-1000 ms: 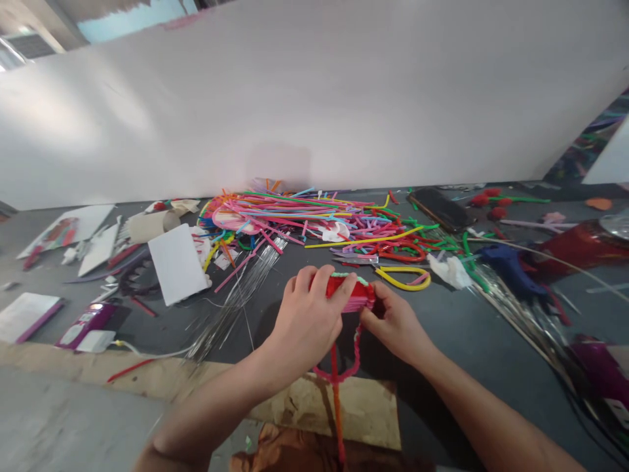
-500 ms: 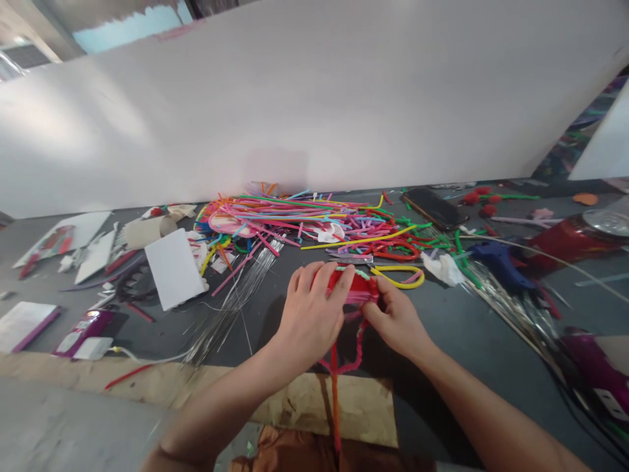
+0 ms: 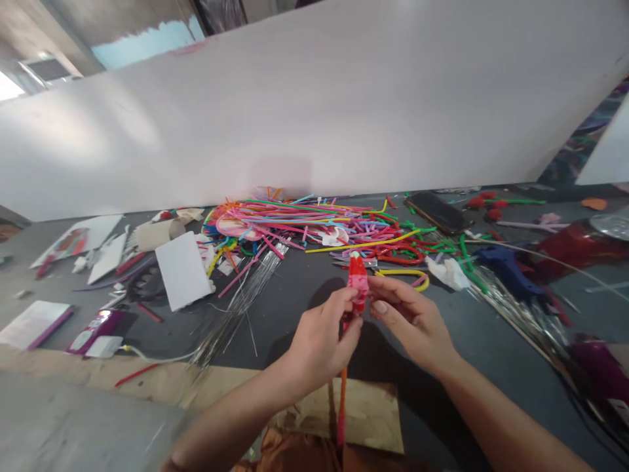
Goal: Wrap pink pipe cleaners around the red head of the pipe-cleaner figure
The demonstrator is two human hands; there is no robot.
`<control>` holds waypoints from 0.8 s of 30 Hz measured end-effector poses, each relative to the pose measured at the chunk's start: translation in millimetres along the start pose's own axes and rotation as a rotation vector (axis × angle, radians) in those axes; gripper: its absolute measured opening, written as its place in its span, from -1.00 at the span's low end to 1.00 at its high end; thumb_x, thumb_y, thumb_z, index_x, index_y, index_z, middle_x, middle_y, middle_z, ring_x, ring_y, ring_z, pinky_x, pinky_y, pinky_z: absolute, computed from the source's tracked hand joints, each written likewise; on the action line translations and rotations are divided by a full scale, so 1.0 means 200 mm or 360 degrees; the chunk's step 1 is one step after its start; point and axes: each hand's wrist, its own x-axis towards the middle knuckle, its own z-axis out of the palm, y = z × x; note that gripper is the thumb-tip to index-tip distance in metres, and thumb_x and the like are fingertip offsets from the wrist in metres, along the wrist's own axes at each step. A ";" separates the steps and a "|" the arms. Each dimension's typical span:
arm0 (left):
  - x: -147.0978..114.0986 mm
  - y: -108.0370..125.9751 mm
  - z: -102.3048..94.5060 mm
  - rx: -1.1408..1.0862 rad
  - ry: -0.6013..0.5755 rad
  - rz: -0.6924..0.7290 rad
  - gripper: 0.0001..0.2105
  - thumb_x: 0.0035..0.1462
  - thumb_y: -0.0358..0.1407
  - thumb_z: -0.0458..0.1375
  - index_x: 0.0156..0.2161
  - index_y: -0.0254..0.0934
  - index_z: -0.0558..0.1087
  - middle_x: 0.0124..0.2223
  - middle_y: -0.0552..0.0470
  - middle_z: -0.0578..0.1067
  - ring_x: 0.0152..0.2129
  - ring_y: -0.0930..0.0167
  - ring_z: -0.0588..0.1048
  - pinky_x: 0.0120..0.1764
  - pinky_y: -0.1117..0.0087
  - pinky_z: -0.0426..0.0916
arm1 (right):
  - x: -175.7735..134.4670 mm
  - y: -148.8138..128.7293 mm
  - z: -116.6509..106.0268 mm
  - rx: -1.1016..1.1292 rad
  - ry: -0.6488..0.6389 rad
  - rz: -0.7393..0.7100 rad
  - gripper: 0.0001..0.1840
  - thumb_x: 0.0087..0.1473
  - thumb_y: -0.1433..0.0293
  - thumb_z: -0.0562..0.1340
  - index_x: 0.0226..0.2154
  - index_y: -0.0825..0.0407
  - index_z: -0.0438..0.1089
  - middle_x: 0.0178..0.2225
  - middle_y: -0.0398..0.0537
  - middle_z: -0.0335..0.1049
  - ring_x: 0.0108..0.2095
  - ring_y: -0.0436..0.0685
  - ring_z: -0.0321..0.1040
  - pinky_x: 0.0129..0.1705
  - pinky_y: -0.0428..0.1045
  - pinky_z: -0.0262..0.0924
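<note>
My left hand [image 3: 322, 334] is closed on a red and pink pipe-cleaner craft piece [image 3: 358, 278], pinched between thumb and fingers. The piece stands edge-on, with a pale tip at its top. From beneath it an orange and pink pipe-cleaner stem [image 3: 343, 400] hangs down toward my lap. Close by the piece's right side is my right hand [image 3: 417, 324], its fingers loosely bent and the thumb a little apart from them. Whether its fingertips touch the piece is hard to make out.
Behind the hands lies a heap of coloured pipe cleaners [image 3: 295, 219]. Scissors [image 3: 341, 261], a yellow loop [image 3: 417, 280], a phone [image 3: 437, 211] and a blue glue gun [image 3: 511, 269] lie around. Thin wires [image 3: 246, 308] and a white card [image 3: 183, 272] sit leftward. A white panel [image 3: 319, 105] rises behind.
The craft piece has turned from broadside to edge-on and tipped upright. My left hand has shifted from over its top to a lower pinch; my right hand's thumb and fingers have loosened.
</note>
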 end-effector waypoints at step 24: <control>-0.01 -0.21 -0.09 -0.2655 -0.0077 -0.0861 -0.74 -0.11 -0.53 0.22 -0.29 -0.22 0.33 -0.43 0.16 0.23 -0.66 0.66 0.10 -0.61 0.66 0.04 | 0.09 0.19 -0.05 -0.0304 0.0186 0.0257 -0.61 0.08 0.15 0.16 -0.09 0.00 0.30 -0.22 -0.05 0.44 -0.24 0.10 0.37 -0.20 0.01 0.30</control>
